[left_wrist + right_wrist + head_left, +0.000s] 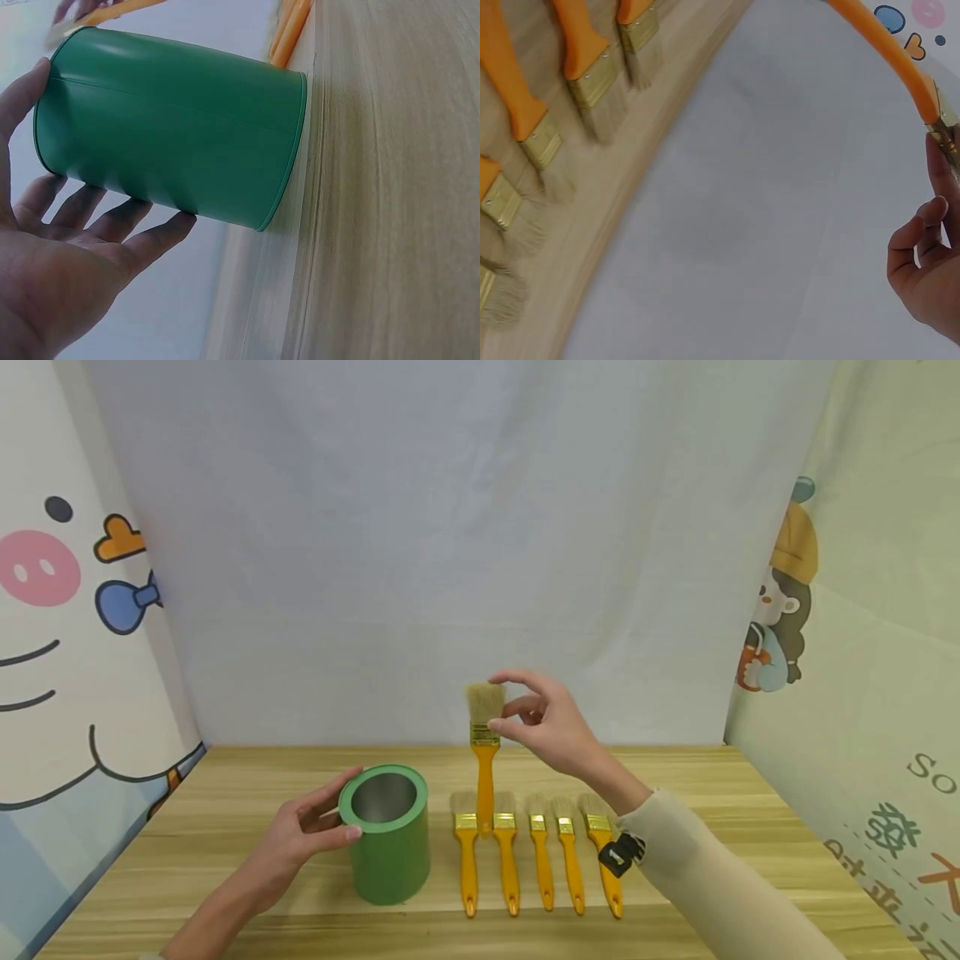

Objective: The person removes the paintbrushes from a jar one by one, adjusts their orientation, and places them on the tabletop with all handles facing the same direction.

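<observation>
My left hand point(296, 839) holds a green metal can point(392, 864), open at the top and standing upright on the table. The thumb lies at its near rim; in the left wrist view, the fingertips point(178, 225) touch the can's side wall. With thumb and fingers, my right hand point(551, 722) pinches a flat paintbrush point(486, 777) around its metal band and bristles. That brush is raised to the right of the can, bristles up, its orange handle pointing down. The right wrist view shows its handle point(889, 49) beyond the fingers.
Several more orange-handled paintbrushes point(509, 877) lie side by side right of the can, bristles towards the back. The rightmost brush point(611, 881) is partly covered by the right wrist strap. Behind the wooden table point(675, 935) hangs a pale cloth point(450, 543); printed cloths flank it.
</observation>
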A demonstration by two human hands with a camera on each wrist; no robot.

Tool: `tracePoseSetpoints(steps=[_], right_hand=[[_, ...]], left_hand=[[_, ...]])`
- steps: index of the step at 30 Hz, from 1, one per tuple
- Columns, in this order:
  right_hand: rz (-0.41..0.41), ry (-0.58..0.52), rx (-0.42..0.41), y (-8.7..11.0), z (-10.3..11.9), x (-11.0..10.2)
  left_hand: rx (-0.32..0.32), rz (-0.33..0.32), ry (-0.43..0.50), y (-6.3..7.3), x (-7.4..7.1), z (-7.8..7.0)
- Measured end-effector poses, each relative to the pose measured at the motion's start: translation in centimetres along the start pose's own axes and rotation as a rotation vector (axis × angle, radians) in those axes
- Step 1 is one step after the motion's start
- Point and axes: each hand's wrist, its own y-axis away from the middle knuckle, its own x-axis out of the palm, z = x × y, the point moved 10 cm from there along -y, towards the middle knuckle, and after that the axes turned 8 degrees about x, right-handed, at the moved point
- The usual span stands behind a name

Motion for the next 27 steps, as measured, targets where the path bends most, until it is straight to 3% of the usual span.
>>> tracePoseSetpoints(steps=[13, 20, 27], right_hand=[[-0.004, 0.000, 0.103, 4.2, -6.2, -2.7], [0.008, 0.006, 0.135, 5.6, -8.2, -3.7], [-0.015, 0.045, 0.241, 7.4, -10.4, -5.2]], left_hand=[[0.004, -0.004, -0.007, 0.0, 0.0, 0.1], [0.011, -0.014, -0.014, 0.0, -0.2, 0.0], [0.009, -0.022, -0.019, 0.0, -0.3, 0.1]])
